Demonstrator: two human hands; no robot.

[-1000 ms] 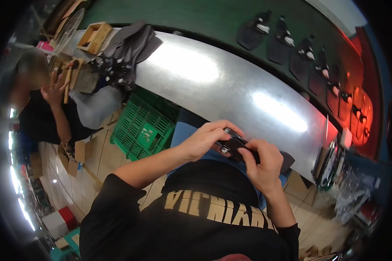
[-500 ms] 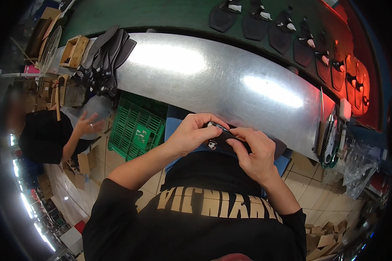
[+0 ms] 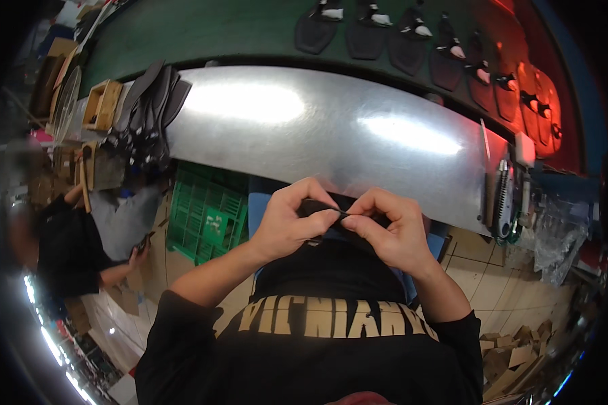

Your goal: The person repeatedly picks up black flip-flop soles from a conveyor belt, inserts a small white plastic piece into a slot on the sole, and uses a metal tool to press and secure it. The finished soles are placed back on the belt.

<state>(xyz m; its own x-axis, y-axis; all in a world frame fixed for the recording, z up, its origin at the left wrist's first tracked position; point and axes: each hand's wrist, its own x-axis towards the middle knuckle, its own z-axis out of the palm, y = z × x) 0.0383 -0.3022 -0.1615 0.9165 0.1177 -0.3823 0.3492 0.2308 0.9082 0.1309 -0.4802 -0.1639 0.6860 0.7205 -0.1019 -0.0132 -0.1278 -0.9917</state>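
Note:
In front of my body, at the near edge of the metal worktop [image 3: 304, 145], both hands hold a black sandal [image 3: 312, 208]. My left hand [image 3: 287, 223] pinches its dark strap between thumb and forefinger. Tip to tip with it, my right hand [image 3: 390, 229] pinches the same strap from the other side. The fingers cover much of the sandal, so its sole and fittings are mostly hidden.
Dark sandals [image 3: 148, 101] lie piled at the worktop's left end, beside a wooden box [image 3: 109, 111]. A green crate [image 3: 194, 202] stands below. Sandals [image 3: 366, 37] line the green belt [image 3: 216, 40]. A utility knife [image 3: 503, 212] lies right. A co-worker [image 3: 64, 239] sits left.
My fingertips have come together on the strap, and the pale fitting seen before is now hidden. The view has shifted slightly. The co-worker's raised hand has lowered.

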